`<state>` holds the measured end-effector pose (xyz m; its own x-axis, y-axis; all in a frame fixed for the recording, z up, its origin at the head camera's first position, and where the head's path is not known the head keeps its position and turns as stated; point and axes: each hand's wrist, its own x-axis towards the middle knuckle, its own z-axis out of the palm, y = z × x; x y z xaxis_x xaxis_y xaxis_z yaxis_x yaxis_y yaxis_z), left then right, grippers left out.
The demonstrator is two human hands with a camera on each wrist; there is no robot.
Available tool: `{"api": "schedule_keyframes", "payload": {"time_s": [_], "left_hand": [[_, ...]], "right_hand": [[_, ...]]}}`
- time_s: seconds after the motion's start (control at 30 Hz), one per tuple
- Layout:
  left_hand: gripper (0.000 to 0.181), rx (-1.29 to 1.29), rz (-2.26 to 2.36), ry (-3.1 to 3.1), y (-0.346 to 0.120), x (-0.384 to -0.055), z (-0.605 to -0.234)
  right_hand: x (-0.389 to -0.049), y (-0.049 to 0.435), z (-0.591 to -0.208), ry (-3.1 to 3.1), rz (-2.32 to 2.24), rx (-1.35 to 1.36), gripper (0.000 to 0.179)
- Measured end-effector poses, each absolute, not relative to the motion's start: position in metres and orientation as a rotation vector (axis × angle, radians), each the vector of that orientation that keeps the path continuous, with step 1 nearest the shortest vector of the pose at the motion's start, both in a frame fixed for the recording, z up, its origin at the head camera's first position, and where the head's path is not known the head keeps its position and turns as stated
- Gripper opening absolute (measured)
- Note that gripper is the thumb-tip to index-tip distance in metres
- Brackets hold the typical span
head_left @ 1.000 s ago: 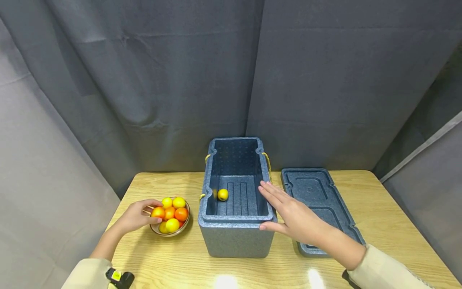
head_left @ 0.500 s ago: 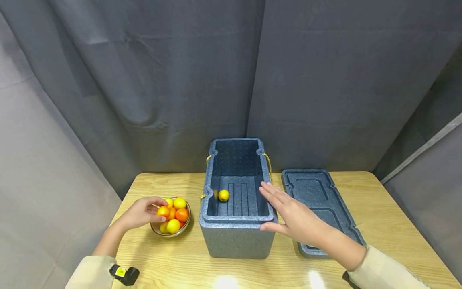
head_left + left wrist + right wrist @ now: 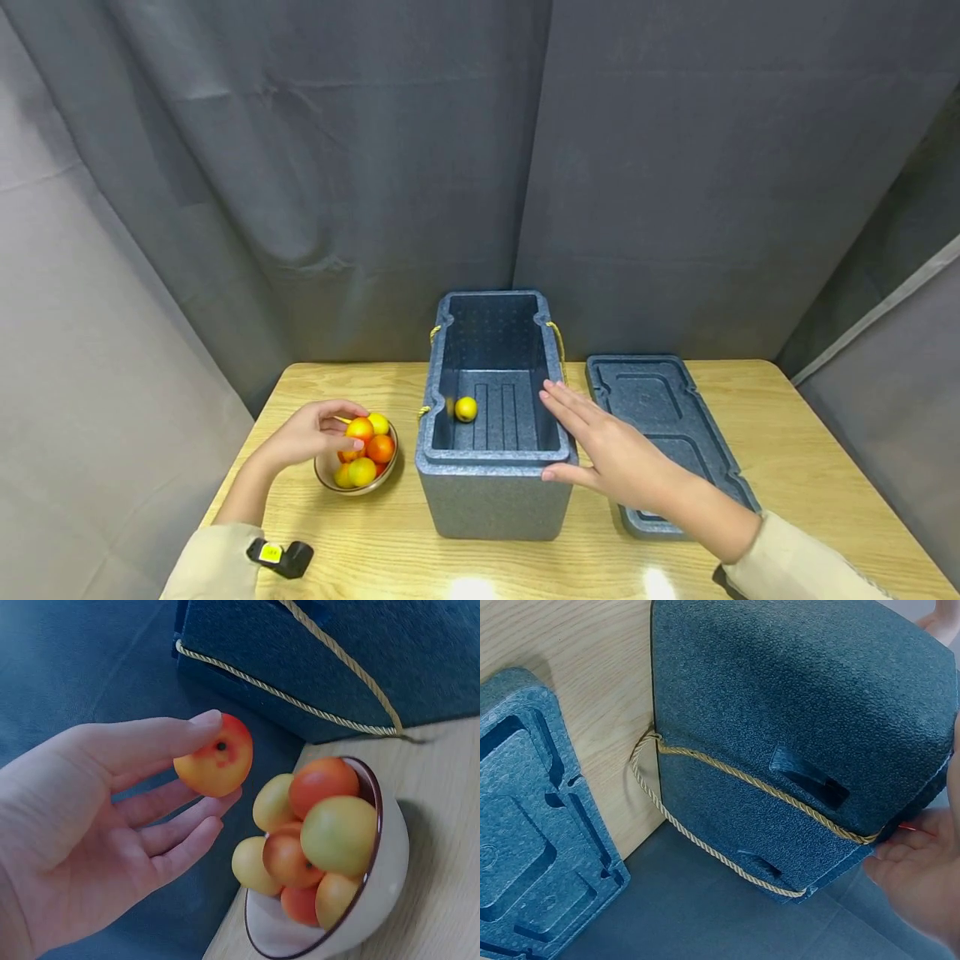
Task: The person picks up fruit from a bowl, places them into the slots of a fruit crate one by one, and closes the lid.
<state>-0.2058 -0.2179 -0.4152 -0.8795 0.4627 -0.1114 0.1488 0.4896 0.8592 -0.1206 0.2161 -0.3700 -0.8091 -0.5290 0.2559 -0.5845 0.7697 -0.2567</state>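
Observation:
My left hand (image 3: 307,435) pinches a small red-and-yellow apple (image 3: 225,761) between thumb and fingertips. In the left wrist view the apple is held apart from the bowl (image 3: 397,847), a white one with a brown rim. Several yellow and orange-red fruits (image 3: 337,836) fill the bowl. To its right stands a grey-blue foam box (image 3: 495,504) without its cover. One yellow fruit (image 3: 466,409) lies on the box floor near the left wall. My right hand (image 3: 611,450), fingers straight, rests at the box's right rim close to the front corner.
The foam lid (image 3: 645,400) lies on the wooden table (image 3: 757,433), right of the box and partly behind my right forearm. A yellow rope handle (image 3: 735,776) hangs along the box's side. Grey curtains (image 3: 390,167) close off the back and sides.
My left hand has moved right and slightly up with the apple, which has come away from the bowl's left side. My right hand has stayed at the box rim.

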Motion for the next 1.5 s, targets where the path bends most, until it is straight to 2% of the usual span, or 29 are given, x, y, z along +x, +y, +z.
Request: {"api": "schedule_keyframes", "payload": {"time_s": [0.9,1.5], "left_hand": [[0.047,0.565,1.355,2.357,-0.186,-0.223,-0.382],[0.044,0.73,1.303,2.432,-0.159,-0.239,-0.348]], "right_hand": [[-0.12,0.217,-0.369,-2.811,0.477,0.888,0.086],[-0.121,0.216,-0.368,-2.849,0.479,0.867,0.088]]}}
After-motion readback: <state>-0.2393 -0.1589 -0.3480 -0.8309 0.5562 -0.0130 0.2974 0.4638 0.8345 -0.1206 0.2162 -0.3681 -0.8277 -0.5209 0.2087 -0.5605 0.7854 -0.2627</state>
